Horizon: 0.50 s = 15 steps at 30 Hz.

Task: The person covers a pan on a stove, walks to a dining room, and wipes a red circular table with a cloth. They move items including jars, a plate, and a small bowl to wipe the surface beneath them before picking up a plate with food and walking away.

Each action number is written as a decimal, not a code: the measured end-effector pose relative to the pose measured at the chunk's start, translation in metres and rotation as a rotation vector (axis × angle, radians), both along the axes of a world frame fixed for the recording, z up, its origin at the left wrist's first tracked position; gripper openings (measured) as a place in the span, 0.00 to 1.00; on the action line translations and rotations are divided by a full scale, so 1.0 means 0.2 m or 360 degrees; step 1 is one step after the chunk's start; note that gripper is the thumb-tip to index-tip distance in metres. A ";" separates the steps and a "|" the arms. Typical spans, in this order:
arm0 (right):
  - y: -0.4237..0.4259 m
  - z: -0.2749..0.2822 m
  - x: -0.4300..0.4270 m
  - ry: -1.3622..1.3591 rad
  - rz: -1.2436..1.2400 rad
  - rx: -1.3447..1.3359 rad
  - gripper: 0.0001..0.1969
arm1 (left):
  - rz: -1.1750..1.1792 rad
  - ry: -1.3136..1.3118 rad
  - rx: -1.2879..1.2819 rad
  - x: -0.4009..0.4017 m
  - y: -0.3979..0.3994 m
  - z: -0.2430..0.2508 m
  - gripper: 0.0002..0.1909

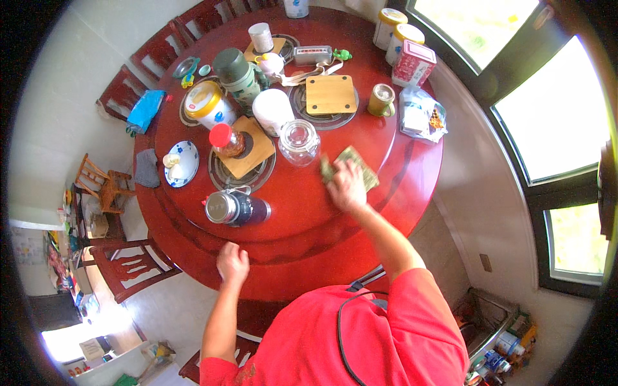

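Observation:
My right hand [346, 187] presses on a green patterned cloth [362, 169] lying on the round red wooden table [299, 212]. Left of the cloth stands a clip-top glass jar [299, 143]. My left hand [232, 262], curled with nothing visible in it, is at the table's near edge; whether it touches the top I cannot tell. Beyond that hand is a dark vacuum flask [239, 208] with a steel lid. A red-lidded jar [227, 140] rests on a wooden board [256, 147], and a white rounded container [273, 112] stands behind the glass jar.
A blue-and-white dish [182, 164] and a grey cloth [147, 168] lie at the left. Farther back are a yellow-lidded tin [210, 103], a large green flask [237, 77], another wooden board [330, 94] and a green mug [381, 100]. A plastic bag [422, 114] and pink box [414, 62] are at the right.

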State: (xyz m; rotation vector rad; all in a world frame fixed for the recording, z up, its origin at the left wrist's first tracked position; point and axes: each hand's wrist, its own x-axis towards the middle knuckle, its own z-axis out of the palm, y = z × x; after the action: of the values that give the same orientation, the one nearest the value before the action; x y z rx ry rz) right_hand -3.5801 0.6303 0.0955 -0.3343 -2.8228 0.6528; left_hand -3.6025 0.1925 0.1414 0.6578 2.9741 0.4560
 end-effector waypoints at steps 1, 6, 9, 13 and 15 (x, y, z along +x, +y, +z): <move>-0.13 0.03 0.06 -0.0130 0.0129 -0.0022 0.16 | -0.0110 -0.0111 -0.0015 0.10 0.08 0.02 0.12; -0.45 0.00 0.27 0.0044 0.0391 -0.0154 0.14 | -0.0582 -0.0172 0.0030 0.33 0.53 0.01 0.34; -0.36 0.00 0.25 0.0097 0.0685 -0.0214 0.15 | -0.0521 -0.0278 -0.0187 0.26 0.64 0.00 0.39; -0.07 -0.02 0.16 0.0135 0.0411 -0.0056 0.16 | -0.0532 -0.0462 -0.0508 0.26 0.57 0.03 0.42; 0.11 -0.02 0.06 0.0105 0.0147 -0.0030 0.18 | -0.0549 -0.0471 -0.0497 0.23 0.54 0.03 0.42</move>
State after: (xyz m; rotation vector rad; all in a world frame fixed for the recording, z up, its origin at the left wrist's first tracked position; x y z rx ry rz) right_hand -3.5682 0.6518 0.0911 -0.1830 -2.7841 0.6965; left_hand -3.5567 0.3002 0.1484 0.9456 2.5072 0.0536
